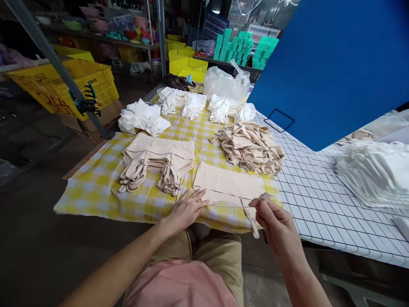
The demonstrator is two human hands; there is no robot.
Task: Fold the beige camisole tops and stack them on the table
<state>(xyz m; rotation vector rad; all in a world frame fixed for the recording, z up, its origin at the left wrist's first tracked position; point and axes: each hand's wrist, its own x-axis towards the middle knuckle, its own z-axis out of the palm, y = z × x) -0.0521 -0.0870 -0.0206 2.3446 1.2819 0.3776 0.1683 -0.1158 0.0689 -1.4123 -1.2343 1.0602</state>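
A beige strapped garment, like a camisole top (230, 181), lies spread flat at the table's front edge. My left hand (188, 207) rests on its lower left corner, fingers stretched out and flat. My right hand (271, 215) is closed in a pinch at the garment's lower right, on a thin thread (226, 207) that runs taut across to my left fingers. One strap (251, 219) hangs towards the table edge beside my right hand. Left of the garment sits a neat stack of beige tops (159, 153) with their straps gathered. Behind it lies a loose heap of beige garments (252, 147).
White garment stacks (183, 100) and a clear plastic bag (225, 83) stand at the back of the yellow checked cloth (92, 187). A blue board (313, 76) rises at right, near more white garments (377, 172). A yellow crate (92, 81) is beyond a metal post at left.
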